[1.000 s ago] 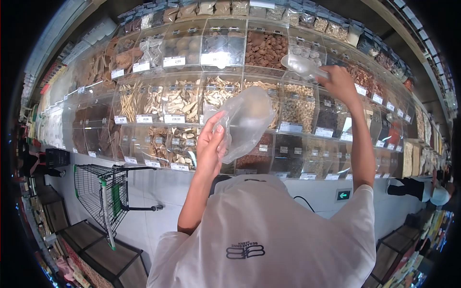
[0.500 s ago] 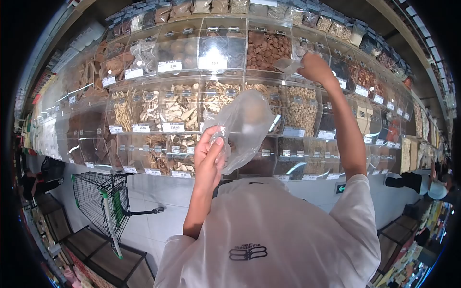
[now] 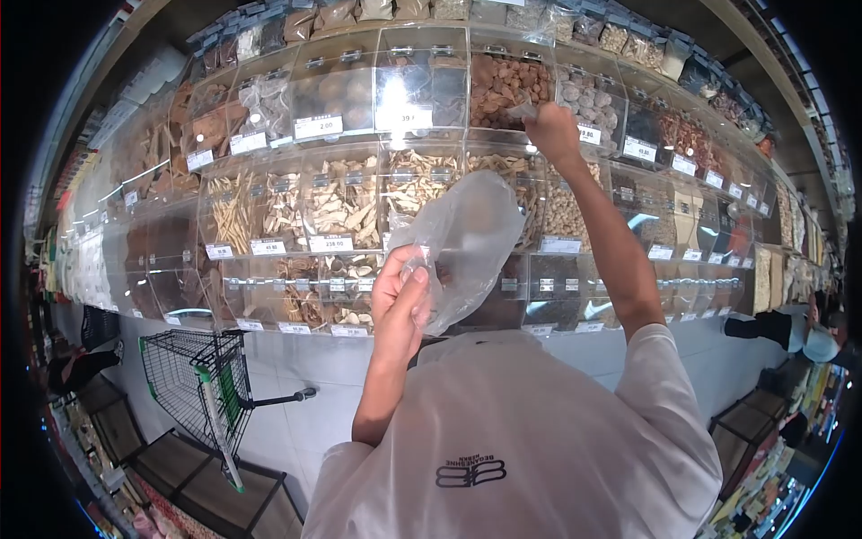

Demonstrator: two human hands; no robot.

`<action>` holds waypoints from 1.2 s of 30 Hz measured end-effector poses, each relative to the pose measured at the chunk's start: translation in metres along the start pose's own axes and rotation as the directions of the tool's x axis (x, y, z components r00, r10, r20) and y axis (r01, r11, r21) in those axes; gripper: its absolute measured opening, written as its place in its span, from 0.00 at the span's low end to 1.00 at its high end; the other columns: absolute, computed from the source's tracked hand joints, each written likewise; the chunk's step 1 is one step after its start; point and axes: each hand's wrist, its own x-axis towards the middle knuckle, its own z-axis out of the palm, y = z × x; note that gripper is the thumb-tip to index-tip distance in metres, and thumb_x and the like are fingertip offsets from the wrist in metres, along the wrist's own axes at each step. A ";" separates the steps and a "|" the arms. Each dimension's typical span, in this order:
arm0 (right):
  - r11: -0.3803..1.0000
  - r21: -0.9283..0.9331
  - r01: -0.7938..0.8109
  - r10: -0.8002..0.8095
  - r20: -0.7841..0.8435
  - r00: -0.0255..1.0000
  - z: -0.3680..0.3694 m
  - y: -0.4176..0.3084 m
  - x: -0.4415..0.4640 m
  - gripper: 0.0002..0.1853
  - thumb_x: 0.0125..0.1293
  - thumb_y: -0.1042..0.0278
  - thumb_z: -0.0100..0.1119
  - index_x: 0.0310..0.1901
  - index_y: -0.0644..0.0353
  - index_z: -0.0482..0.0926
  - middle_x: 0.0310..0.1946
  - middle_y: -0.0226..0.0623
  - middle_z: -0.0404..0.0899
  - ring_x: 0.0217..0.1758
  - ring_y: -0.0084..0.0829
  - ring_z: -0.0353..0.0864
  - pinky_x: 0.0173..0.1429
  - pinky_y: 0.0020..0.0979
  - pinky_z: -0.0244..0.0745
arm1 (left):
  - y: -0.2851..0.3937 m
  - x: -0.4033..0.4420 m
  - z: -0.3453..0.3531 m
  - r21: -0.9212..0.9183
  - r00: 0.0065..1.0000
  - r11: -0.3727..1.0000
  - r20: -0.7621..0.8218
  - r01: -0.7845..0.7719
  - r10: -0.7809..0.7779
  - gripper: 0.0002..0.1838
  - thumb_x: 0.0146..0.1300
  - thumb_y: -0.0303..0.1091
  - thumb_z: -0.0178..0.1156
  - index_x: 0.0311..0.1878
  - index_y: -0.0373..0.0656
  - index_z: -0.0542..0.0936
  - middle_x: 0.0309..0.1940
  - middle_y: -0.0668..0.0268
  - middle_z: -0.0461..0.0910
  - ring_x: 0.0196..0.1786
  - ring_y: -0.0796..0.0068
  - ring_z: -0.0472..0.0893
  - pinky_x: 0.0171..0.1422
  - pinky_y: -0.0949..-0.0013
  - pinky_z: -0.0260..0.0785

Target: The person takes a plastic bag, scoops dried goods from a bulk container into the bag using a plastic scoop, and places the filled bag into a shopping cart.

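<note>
My left hand (image 3: 401,292) is closed around the edge of a clear plastic bag (image 3: 476,242), which hangs open and puffed out in front of the lower bins. My right hand (image 3: 552,135) reaches forward and grips a small translucent scoop (image 3: 520,110). The scoop's blade lies over the bin of brown dried pieces (image 3: 512,83) in the upper row; whether it carries anything is too small to tell. Just right of that hand is a bin of greyish round dried pieces (image 3: 588,97).
Clear bins of dried goods (image 3: 346,202) with price tags (image 3: 332,243) run in tiers across the front. Packed bags (image 3: 620,38) line the top shelf. A shopping cart (image 3: 193,386) stands at left on the tiled floor. Another person (image 3: 790,332) is at far right.
My right hand and the scoop have shifted left, from in front of the greyish pieces' bin toward the brown pieces. My left hand still holds the bag, and the view has shifted slightly.
</note>
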 end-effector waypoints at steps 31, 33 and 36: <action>0.800 0.581 0.149 -0.231 0.069 0.971 -0.102 0.061 -0.089 0.18 0.63 0.64 0.69 0.53 0.61 0.84 0.38 0.40 0.88 0.38 0.26 0.84 0.45 0.31 0.76 | -0.012 -0.016 0.030 0.135 0.978 0.986 -0.174 -0.093 0.116 0.19 0.76 0.37 0.52 0.65 0.41 0.75 0.21 0.81 0.64 0.19 0.92 0.59 0.22 0.81 0.50; 0.797 0.588 0.135 -0.302 0.195 0.933 -0.143 0.050 -0.102 0.18 0.62 0.66 0.69 0.52 0.61 0.84 0.39 0.39 0.88 0.39 0.26 0.83 0.47 0.31 0.76 | -0.013 -0.014 0.025 0.146 0.976 0.983 -0.175 -0.108 0.133 0.19 0.76 0.38 0.52 0.64 0.42 0.76 0.20 0.81 0.63 0.19 0.91 0.58 0.23 0.81 0.50; 0.804 0.587 0.098 -0.382 0.383 0.841 -0.195 0.033 -0.119 0.17 0.60 0.69 0.70 0.51 0.61 0.85 0.40 0.39 0.88 0.40 0.27 0.83 0.49 0.32 0.75 | -0.012 -0.012 0.031 0.137 0.969 0.982 -0.196 -0.128 0.153 0.19 0.77 0.39 0.51 0.64 0.42 0.76 0.19 0.81 0.61 0.20 0.91 0.58 0.24 0.81 0.50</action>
